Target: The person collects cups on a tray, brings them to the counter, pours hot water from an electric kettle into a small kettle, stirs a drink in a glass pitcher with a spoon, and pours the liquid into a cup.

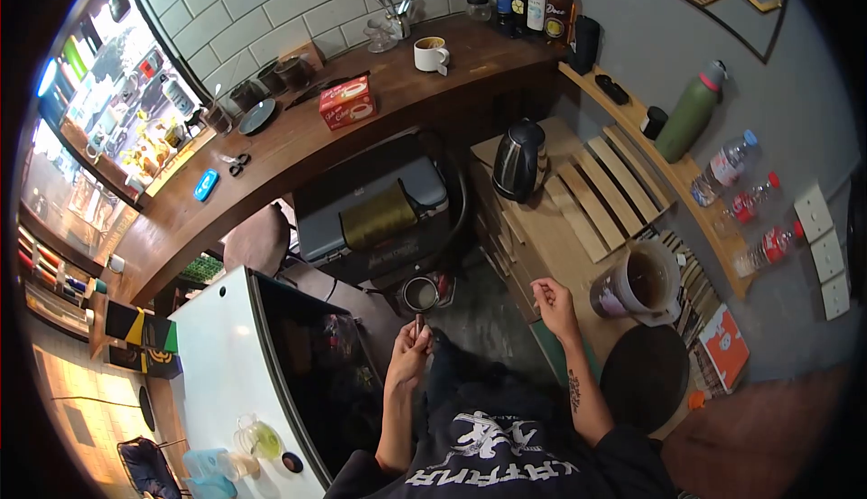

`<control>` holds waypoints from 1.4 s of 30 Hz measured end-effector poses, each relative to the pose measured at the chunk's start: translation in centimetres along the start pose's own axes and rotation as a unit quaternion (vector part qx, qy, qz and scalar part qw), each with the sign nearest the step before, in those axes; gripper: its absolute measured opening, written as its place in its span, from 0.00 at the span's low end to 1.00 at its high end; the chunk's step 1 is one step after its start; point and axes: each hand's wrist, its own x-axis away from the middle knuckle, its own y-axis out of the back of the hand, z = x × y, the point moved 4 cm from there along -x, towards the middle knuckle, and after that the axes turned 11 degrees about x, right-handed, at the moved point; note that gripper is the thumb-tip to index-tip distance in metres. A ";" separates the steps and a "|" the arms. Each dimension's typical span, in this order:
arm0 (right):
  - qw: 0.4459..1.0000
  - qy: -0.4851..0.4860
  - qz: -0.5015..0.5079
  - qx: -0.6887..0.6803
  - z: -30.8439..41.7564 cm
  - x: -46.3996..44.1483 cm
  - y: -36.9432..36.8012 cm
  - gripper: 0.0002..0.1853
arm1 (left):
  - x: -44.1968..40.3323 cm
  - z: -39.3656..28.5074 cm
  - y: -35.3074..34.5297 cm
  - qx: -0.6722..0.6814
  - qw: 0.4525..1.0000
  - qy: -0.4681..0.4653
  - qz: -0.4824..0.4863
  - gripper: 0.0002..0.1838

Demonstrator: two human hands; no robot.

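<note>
My left hand [411,353] is closed around the dark handle of a small round pot [420,294], which has a pale liquid in it. The pot is just beyond my fingers, over the dark floor area. My right hand [553,305] hangs beside the edge of the wooden table [564,264], its fingers curled in and nothing visible in them. Nearest to it on the table is a large plastic pitcher [607,291] with brown liquid inside. A round black tray [643,377] lies by my right forearm.
A black kettle [519,160] and a slatted wooden rack [601,192] are on the table. On the curved counter [298,138] stand a red box [348,102] and a white cup [431,54]. A white cabinet [226,354] with a dark interior is at left; bottles line the right shelf [677,165].
</note>
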 end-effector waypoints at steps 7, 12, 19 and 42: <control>0.998 -0.024 -0.056 0.015 -0.3 -8.2 -1.7 0.10 | -9.3 -2.6 -0.9 0.048 0.992 0.098 0.066 0.08; 0.987 -0.060 -0.134 0.067 -1.4 -13.9 -2.4 0.12 | -14.8 -5.8 -1.4 0.014 0.987 0.154 0.053 0.08; 0.955 -0.115 -0.257 0.091 -0.2 -20.0 -2.7 0.26 | -18.8 -8.6 -1.7 -0.077 0.973 0.210 0.057 0.09; 0.943 -0.202 -0.264 -0.020 -13.3 -29.5 -5.2 0.18 | -22.5 -7.9 -7.7 -0.095 0.978 0.185 0.002 0.12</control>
